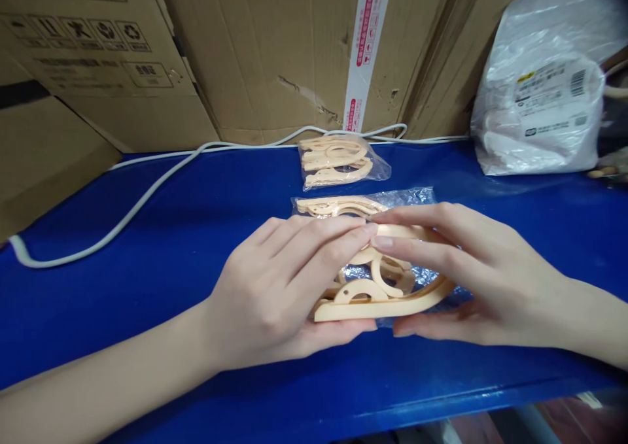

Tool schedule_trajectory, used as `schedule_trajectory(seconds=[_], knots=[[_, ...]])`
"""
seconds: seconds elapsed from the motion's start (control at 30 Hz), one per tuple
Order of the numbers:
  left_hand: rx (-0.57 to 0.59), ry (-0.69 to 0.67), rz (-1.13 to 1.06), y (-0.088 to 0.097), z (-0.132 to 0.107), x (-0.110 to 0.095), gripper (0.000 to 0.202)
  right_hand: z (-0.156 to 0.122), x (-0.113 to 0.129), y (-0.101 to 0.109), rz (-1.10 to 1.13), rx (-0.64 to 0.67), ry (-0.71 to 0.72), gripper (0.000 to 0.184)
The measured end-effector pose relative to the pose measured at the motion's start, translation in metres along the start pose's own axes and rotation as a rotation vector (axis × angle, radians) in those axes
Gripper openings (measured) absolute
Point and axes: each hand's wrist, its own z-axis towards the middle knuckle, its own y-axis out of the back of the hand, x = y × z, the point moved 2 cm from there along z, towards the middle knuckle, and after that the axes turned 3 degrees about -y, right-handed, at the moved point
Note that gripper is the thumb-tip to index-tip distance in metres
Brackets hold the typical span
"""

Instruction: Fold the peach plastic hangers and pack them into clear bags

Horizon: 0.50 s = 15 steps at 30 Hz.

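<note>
Cream curved piece (373,310) is held between both hands, above the blue table (147,313). Its left end is gripped by the left hand (282,284), fingers laid over the top and thumb under the lower edge. Its right, rounded end is clasped more loosely by the right hand (483,277). Just behind, a bagged set (343,205) is partly covered by the fingers; a second bagged set (338,159) is seen farther back.
</note>
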Motion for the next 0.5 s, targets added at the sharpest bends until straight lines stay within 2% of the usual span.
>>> schedule_trajectory(seconds=[0.13,0.27,0.4,0.5], knots=[[0.014,0.032,-0.017,-0.002,0.001,-0.001,0.069,-0.001,0.003,0.000,-0.079,-0.026,-0.007,0.078],[0.096,0.104,-0.066,-0.006,-0.003,0.005,0.083,-0.002,-0.005,0.010,0.018,-0.013,-0.103,0.072],[0.200,0.183,-0.204,-0.009,-0.010,0.021,0.085,-0.013,-0.044,0.031,0.182,-0.013,-0.287,0.071],[0.262,0.154,-0.207,-0.010,-0.013,0.030,0.082,-0.031,-0.087,0.048,0.220,0.015,-0.462,0.071]])
